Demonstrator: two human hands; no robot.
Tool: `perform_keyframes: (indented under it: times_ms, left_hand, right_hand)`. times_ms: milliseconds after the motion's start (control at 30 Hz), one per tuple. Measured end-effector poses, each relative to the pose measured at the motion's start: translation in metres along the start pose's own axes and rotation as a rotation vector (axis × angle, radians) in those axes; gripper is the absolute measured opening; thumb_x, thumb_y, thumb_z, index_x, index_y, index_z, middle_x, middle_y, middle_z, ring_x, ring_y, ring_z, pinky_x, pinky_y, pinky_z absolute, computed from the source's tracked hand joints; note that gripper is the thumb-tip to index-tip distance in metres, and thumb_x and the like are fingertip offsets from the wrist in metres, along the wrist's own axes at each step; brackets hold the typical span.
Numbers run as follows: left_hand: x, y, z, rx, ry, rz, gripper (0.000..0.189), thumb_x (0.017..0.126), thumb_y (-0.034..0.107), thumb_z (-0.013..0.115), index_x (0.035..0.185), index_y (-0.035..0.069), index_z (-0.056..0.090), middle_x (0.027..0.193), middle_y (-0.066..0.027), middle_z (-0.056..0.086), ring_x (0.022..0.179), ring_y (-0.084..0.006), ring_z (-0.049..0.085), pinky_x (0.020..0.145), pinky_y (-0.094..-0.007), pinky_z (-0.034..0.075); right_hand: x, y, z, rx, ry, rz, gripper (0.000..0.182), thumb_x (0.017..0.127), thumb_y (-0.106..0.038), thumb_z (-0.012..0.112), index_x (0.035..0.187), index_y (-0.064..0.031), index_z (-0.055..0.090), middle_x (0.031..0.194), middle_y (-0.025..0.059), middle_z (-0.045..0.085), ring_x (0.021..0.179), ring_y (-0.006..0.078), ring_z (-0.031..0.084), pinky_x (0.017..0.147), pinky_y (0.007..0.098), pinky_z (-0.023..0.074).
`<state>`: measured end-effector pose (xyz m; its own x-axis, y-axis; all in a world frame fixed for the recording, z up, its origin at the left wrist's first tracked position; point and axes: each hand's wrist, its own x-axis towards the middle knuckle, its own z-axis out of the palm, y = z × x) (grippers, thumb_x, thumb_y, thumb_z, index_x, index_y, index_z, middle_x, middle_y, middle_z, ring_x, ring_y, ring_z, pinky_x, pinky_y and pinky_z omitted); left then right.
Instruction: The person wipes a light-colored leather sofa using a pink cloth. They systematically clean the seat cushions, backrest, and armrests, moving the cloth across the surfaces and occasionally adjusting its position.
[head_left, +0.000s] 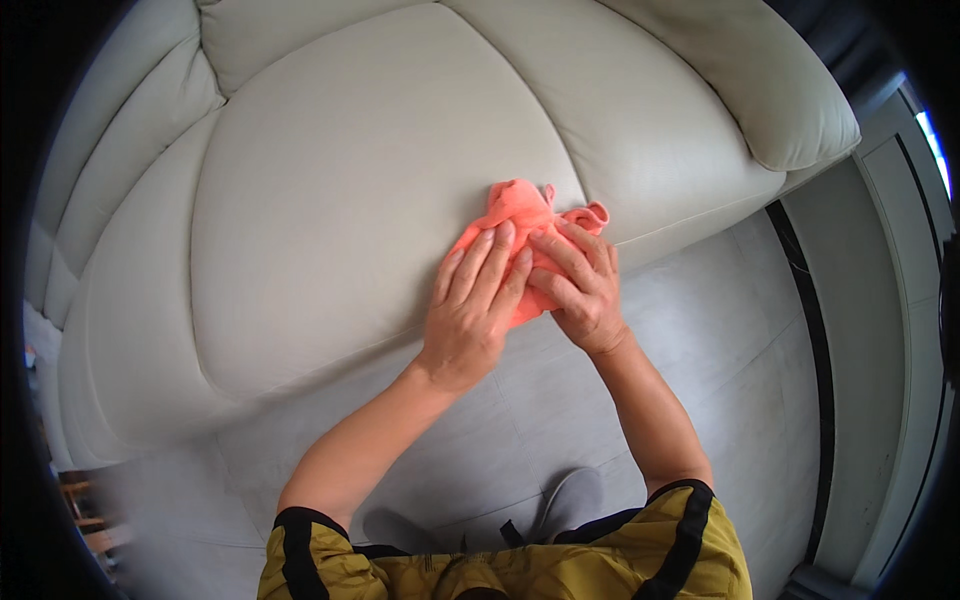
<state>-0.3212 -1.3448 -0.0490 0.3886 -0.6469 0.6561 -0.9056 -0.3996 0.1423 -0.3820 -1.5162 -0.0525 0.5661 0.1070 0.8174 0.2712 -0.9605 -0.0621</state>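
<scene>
A crumpled coral-pink cloth (517, 206) lies on the front edge of a cream upholstered sofa (360, 172). My left hand (469, 304) presses on its left side, with extended fingers and the thumb pointing towards the middle. On the cloth's right side, my right hand (581, 289) grips it with bent fingers. Folds and a looped corner stick out beyond the fingertips. Part of the cloth under both palms is hidden. The hands are close together near the seam between two seat cushions.
The sofa's padded armrest (787, 90) rises at the upper right, its backrest (112, 97) at the left. Grey floor tiles (720, 352) run below the sofa to a dark strip (814, 360) beside a pale panelled door or cabinet (889, 247). My grey shoes (574, 499) stand on the tiles.
</scene>
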Motion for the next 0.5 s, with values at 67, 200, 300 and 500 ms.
perform_keyframes:
  times_ms: [67, 200, 300, 500]
  left_hand:
    - [0.019, 0.017, 0.015, -0.045, 0.016, 0.016, 0.038, 0.092, 0.004, 0.055, 0.129, 0.001, 0.064, 0.144, -0.0186, 0.055, 0.134, -0.0303, 0.051, 0.112, -0.0433, 0.038]
    - [0.051, 0.045, 0.045, -0.110, -0.038, 0.128, 0.042, 0.091, 0.009, 0.054, 0.132, -0.001, 0.061, 0.144, -0.0169, 0.054, 0.132, -0.0295, 0.052, 0.109, -0.0429, 0.040]
    - [0.045, 0.044, 0.049, -0.054, -0.077, 0.210, 0.041, 0.091, 0.010, 0.053, 0.129, -0.002, 0.062, 0.142, -0.0122, 0.057, 0.130, -0.0250, 0.053, 0.109, -0.0390, 0.041]
    - [-0.008, 0.002, 0.006, 0.199, -0.200, 0.429, 0.043, 0.088, 0.016, 0.055, 0.128, 0.001, 0.065, 0.137, -0.0025, 0.062, 0.133, -0.0162, 0.050, 0.117, -0.0343, 0.032]
  right_hand:
    - [-0.006, 0.022, -0.012, -0.053, 0.019, 0.003, 0.009, 0.074, -0.013, 0.073, 0.081, -0.0160, 0.068, 0.120, -0.0001, 0.069, 0.112, 0.0261, 0.062, 0.079, 0.0366, 0.0440]
    - [-0.033, 0.053, -0.034, -0.099, 0.069, 0.131, 0.017, 0.071, -0.002, 0.074, 0.084, -0.0119, 0.070, 0.119, 0.0052, 0.068, 0.112, 0.0303, 0.060, 0.090, 0.0429, 0.0473]
    - [-0.061, 0.039, -0.023, -0.028, 0.113, 0.278, 0.023, 0.069, 0.002, 0.079, 0.088, -0.0052, 0.069, 0.124, 0.0147, 0.059, 0.113, 0.0327, 0.054, 0.094, 0.0447, 0.0475]
    - [-0.096, -0.037, 0.038, 0.300, 0.137, 0.521, 0.025, 0.068, 0.011, 0.075, 0.085, -0.0021, 0.063, 0.128, 0.0191, 0.045, 0.114, 0.0344, 0.049, 0.095, 0.0417, 0.0471]
